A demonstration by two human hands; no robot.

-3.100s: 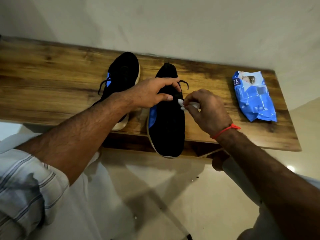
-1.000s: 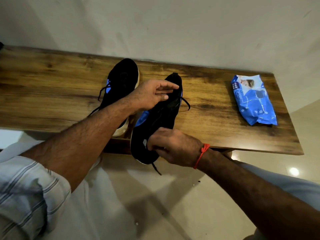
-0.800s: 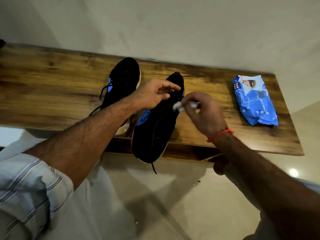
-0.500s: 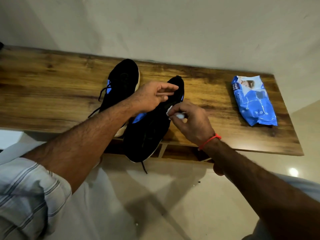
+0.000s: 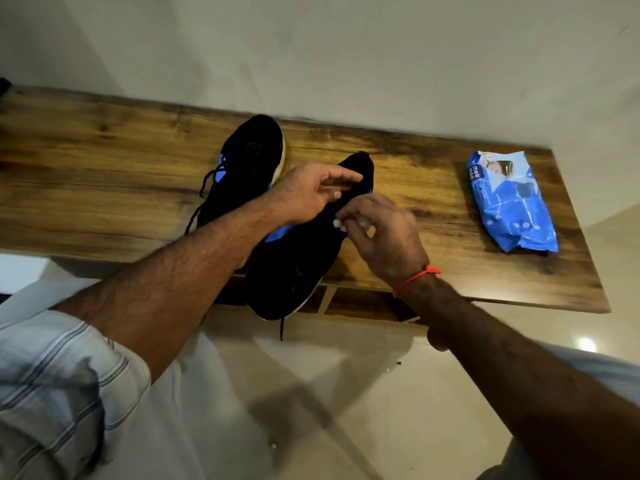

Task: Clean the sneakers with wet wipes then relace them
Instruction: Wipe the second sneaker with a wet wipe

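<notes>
Bench [image 5: 104, 188]: wooden top, set against a pale wall; the reference for every entry below.

Near sneaker [image 5: 294, 268]: black, blue lining, pale sole edge. Lies at the bench's mid front, one end overhanging the front edge, a lace end dangling below it.

Far sneaker [image 5: 249, 161]: black, blue lining, laced. Rests on the bench just beside the near sneaker, on its left, toward the wall.

Left hand [image 5: 308, 195]: over the near sneaker's far end, fingers curled on its upper, holding it.

Right hand [image 5: 384, 237]: at the near sneaker's right side, fingertips pinching a small white wipe [image 5: 346, 225] against the upper. Red thread [image 5: 415, 278] at the wrist.

Wipes pack [image 5: 510, 202]: blue, lying flat near the bench's right end, well apart from both sneakers.

Sleeve [image 5: 59, 386]: striped, rolled up on the left arm, below the bench's front edge.
</notes>
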